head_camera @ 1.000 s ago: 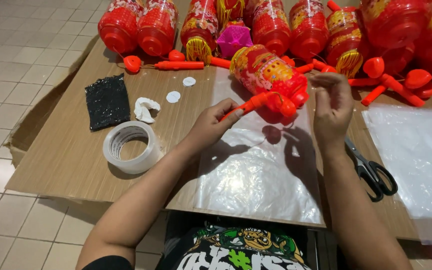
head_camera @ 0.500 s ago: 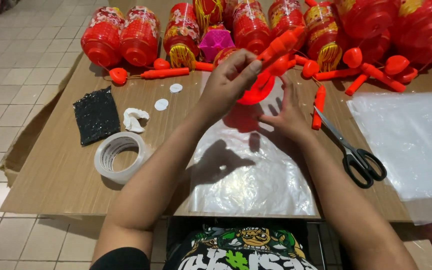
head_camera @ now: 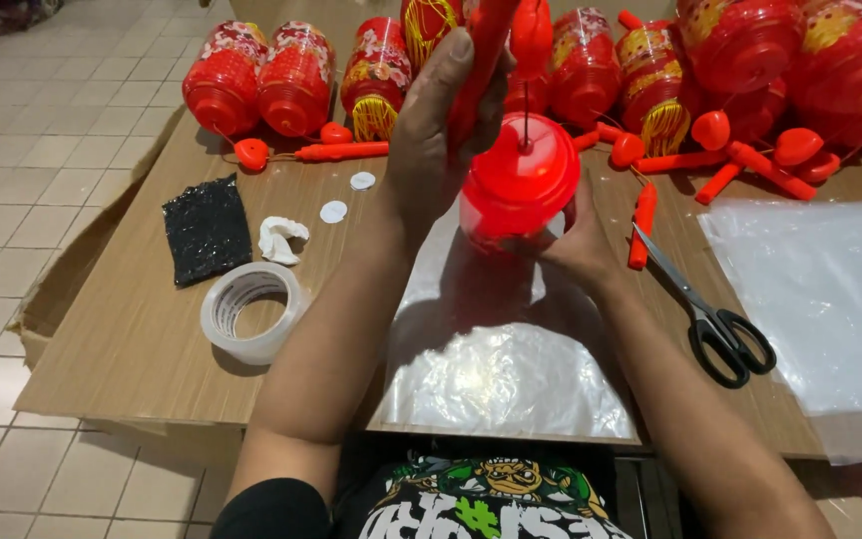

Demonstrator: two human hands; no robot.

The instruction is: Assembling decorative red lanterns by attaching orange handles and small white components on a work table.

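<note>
Raised since the earlier frame, the red lantern (head_camera: 519, 185) now stands upright above the clear plastic sheet (head_camera: 496, 359). I see my left hand (head_camera: 441, 130) gripping its red stick (head_camera: 481, 55); my right hand (head_camera: 576, 245) cups the lantern's base, near the scissors (head_camera: 715, 319).

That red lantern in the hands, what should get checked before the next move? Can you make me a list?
1. Right hand cups the red lantern from below: ok.
2. Left hand has its grip closed on the red stick above the lantern: ok.
3. Thin wire runs from the lantern's top up toward the stick: ok; where it is fixed, cannot tell.
4. Clear plastic sheet lies spread on the table under the lantern: ok.
5. Scissors lie shut on the table beside the right forearm, not touching it: ok.
6. Tape roll lies beside the left forearm: ok.
</note>
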